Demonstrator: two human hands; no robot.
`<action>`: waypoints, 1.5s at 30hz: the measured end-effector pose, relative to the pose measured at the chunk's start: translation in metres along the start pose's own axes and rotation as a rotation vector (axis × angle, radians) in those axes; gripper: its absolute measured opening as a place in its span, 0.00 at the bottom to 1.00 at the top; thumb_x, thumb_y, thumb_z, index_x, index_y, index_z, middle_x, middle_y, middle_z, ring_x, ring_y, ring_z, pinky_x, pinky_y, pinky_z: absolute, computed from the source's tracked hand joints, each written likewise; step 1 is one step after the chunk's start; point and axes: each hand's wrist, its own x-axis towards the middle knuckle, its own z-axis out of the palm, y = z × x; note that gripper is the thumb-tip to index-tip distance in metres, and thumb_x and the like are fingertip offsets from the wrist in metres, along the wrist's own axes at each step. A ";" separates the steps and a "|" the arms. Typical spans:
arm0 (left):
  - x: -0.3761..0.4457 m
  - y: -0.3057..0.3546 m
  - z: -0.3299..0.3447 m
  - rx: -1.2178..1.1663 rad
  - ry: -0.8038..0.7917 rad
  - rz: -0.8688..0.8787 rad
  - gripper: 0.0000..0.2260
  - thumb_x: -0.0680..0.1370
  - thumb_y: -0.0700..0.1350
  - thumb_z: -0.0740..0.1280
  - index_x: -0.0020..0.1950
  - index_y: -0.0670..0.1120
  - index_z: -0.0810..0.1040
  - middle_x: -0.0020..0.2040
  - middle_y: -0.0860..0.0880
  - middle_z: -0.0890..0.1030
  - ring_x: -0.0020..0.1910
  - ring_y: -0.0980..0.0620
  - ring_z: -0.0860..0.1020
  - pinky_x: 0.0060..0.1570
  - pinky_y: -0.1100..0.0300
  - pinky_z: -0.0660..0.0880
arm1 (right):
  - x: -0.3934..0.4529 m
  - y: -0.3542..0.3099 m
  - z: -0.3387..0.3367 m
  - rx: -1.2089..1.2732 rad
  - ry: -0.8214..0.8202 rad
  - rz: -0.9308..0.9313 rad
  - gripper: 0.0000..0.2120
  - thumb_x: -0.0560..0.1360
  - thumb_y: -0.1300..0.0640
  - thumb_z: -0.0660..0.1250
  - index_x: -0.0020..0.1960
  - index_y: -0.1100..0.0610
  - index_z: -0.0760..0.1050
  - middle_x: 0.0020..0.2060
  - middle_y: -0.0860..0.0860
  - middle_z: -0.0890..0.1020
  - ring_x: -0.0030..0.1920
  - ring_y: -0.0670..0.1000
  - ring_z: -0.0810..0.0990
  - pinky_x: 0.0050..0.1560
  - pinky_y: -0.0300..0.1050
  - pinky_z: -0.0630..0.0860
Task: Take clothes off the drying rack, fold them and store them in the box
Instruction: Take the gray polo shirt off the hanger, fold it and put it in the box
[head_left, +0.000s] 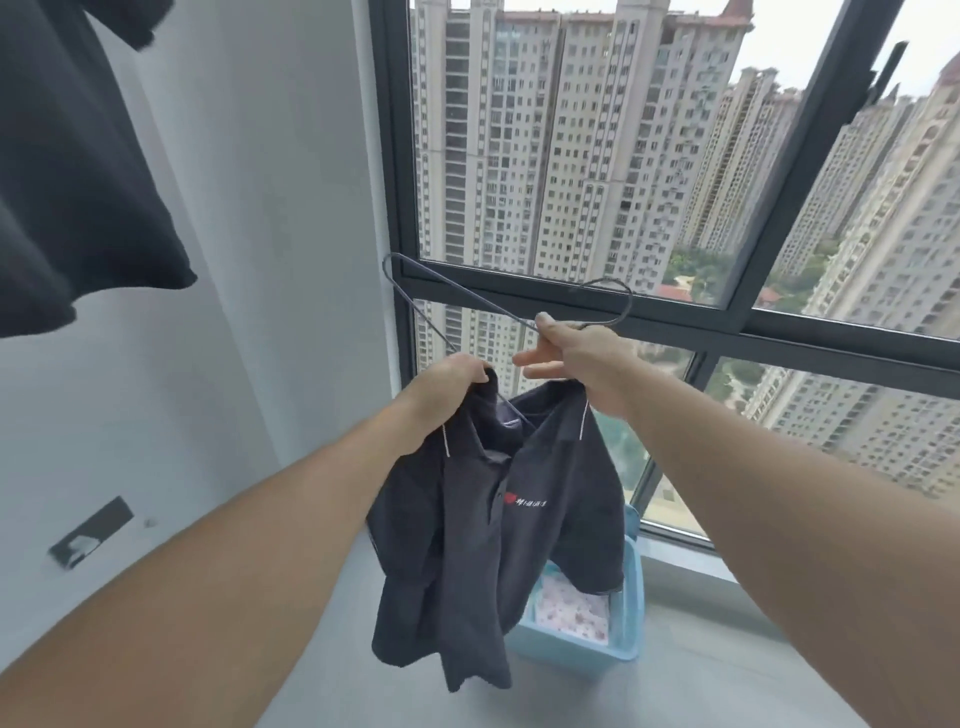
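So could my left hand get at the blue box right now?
Probably not: the left hand grips the dark polo shirt, which hangs over the blue box on the floor below.

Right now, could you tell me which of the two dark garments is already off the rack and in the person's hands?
The dark polo shirt with the red chest logo, held over the blue box. The other dark garment hangs upper left, untouched.

dark polo shirt (498, 525) above blue box (582, 642)
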 end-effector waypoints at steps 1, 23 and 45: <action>0.004 0.004 -0.004 0.064 0.019 0.023 0.23 0.73 0.61 0.65 0.49 0.41 0.81 0.44 0.46 0.82 0.43 0.47 0.78 0.53 0.47 0.77 | 0.006 -0.010 0.008 -0.020 -0.035 -0.017 0.18 0.86 0.42 0.62 0.43 0.52 0.72 0.46 0.50 0.90 0.49 0.54 0.90 0.57 0.43 0.68; 0.056 0.174 -0.128 0.168 0.725 0.185 0.19 0.85 0.56 0.63 0.45 0.51 0.90 0.48 0.55 0.88 0.55 0.52 0.83 0.66 0.54 0.75 | 0.168 -0.291 0.099 -0.264 -0.382 -0.909 0.18 0.78 0.45 0.69 0.40 0.55 0.67 0.30 0.50 0.68 0.30 0.53 0.66 0.34 0.45 0.62; -0.026 0.332 -0.378 0.358 1.202 0.372 0.17 0.83 0.60 0.64 0.46 0.55 0.89 0.56 0.53 0.84 0.57 0.52 0.79 0.59 0.55 0.75 | 0.173 -0.475 0.263 -0.341 -0.235 -1.301 0.42 0.72 0.38 0.76 0.79 0.46 0.62 0.47 0.47 0.76 0.45 0.50 0.78 0.37 0.45 0.70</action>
